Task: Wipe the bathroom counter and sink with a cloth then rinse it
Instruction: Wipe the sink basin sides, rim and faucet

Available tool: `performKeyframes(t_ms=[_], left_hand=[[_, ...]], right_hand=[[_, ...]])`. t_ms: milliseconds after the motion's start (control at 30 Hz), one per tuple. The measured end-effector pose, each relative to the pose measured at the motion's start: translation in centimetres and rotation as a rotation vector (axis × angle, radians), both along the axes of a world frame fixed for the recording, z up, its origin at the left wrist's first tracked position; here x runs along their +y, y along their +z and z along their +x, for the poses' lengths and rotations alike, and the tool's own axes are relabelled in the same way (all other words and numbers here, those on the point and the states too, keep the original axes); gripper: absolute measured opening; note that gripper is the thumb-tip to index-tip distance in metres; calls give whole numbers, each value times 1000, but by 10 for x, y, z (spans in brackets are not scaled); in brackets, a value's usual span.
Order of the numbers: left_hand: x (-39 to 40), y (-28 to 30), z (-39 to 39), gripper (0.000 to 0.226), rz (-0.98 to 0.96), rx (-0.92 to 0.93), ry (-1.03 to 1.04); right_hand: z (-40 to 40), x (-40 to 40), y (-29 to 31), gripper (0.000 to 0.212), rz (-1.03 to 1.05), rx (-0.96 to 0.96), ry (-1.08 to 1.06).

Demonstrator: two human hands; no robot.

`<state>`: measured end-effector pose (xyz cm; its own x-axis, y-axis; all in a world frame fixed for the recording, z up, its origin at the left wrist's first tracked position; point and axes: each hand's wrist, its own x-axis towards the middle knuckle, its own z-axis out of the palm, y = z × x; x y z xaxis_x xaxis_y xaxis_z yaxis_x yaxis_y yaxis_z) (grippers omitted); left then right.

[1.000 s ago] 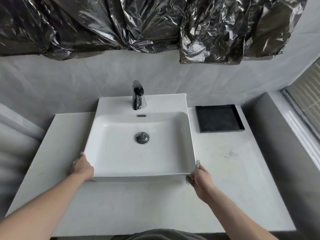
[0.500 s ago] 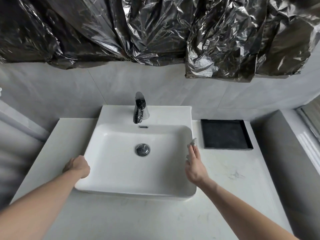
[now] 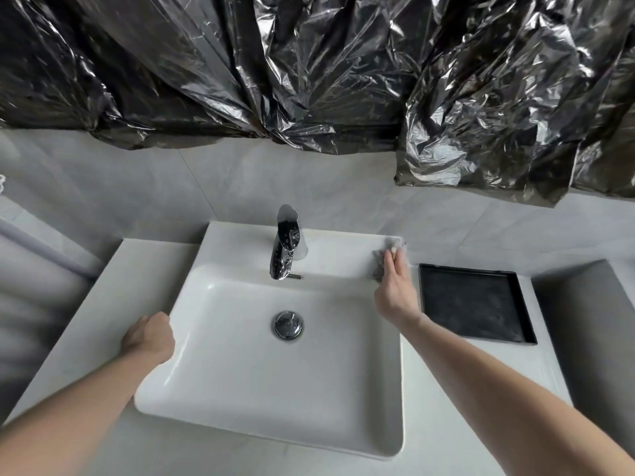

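Note:
A white rectangular sink [image 3: 240, 372] stands on a pale counter [image 3: 113, 304]. My right hand [image 3: 395, 286] lies flat on a small grey cloth [image 3: 390, 247], pressing it onto the sink's back right corner, on the ledge to the right of the chrome tap [image 3: 285, 245]. Most of the cloth is hidden under my fingers. My left hand [image 3: 149, 336] is curled around the sink's left rim. A chrome drain plug [image 3: 288, 324] sits in the middle of the basin.
A black square tray [image 3: 477, 300] lies on the counter right of the sink. Crumpled dark plastic sheeting [image 3: 309, 70] hangs over the wall above. A grey ledge [image 3: 584, 321] bounds the counter's right side.
My right hand with the cloth slid from the sink's front right corner along the right rim to its back right corner. My left hand stayed on the left rim. The view moved closer.

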<state>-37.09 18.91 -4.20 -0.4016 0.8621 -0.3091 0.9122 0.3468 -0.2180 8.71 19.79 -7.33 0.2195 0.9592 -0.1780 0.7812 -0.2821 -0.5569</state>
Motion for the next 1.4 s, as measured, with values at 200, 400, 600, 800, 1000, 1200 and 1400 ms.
performKeyframes(t_ms=[200, 400, 600, 800, 1000, 1200, 1400], left_hand=[[1, 2, 4, 27, -13, 4, 1], [1, -2, 1, 32, -6, -6, 4], [-2, 1, -2, 36, 5, -53, 3], [-4, 3, -1, 34, 5, -70, -7], [-4, -1, 0, 33, 1, -57, -14], [-2, -7, -3, 31, 6, -52, -14], [0, -15, -9, 35, -1, -54, 9]], right_hand=[[-41, 24, 1, 88, -33, -351, 228], [-129, 24, 2, 90, -17, -306, 472], [-59, 27, -4, 80, 75, -321, 423], [13, 18, -3, 58, 98, -172, 93], [-22, 17, -8, 78, 55, -281, -12], [-54, 19, -12, 81, 91, -331, 312], [-10, 12, -29, 65, 191, -192, 104]])
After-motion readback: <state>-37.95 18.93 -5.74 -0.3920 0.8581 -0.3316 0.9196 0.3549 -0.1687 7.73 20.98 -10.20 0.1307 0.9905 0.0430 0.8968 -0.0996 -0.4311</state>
